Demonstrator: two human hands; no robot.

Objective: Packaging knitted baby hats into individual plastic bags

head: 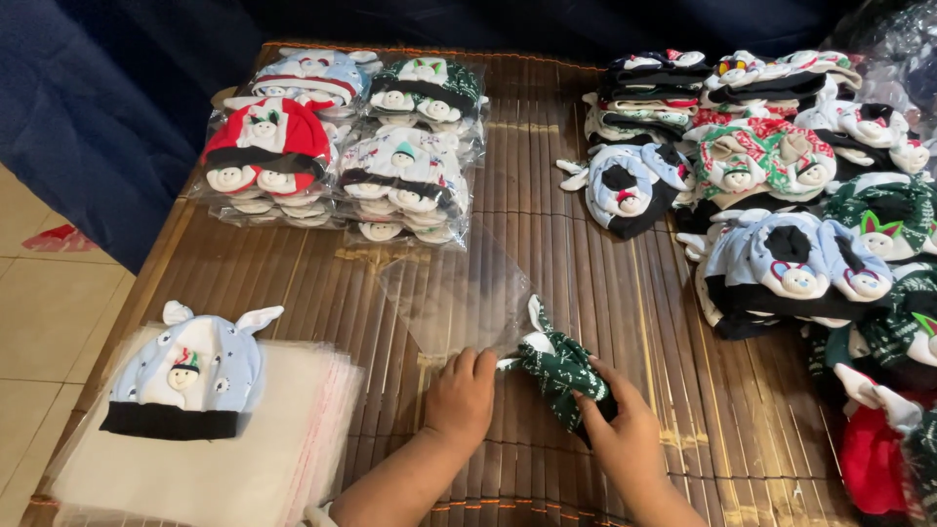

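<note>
A dark green patterned baby hat (pixel 558 369) with white ears lies on the bamboo mat (pixel 605 293) near the front edge. My right hand (pixel 617 422) grips its lower end. Its white-eared tip sits at the mouth of a clear plastic bag (pixel 459 293). My left hand (pixel 459 398) presses on the near edge of that bag, fingers curled on the plastic. The bag lies flat and stretches away from me toward the packed hats.
A light blue hat (pixel 185 376) rests on a stack of clear bags (pixel 224 459) at front left. Bagged hats (pixel 342 146) are piled at back left. Loose hats (pixel 781 185) in several colours are heaped along the right side. Tiled floor (pixel 39 312) lies left.
</note>
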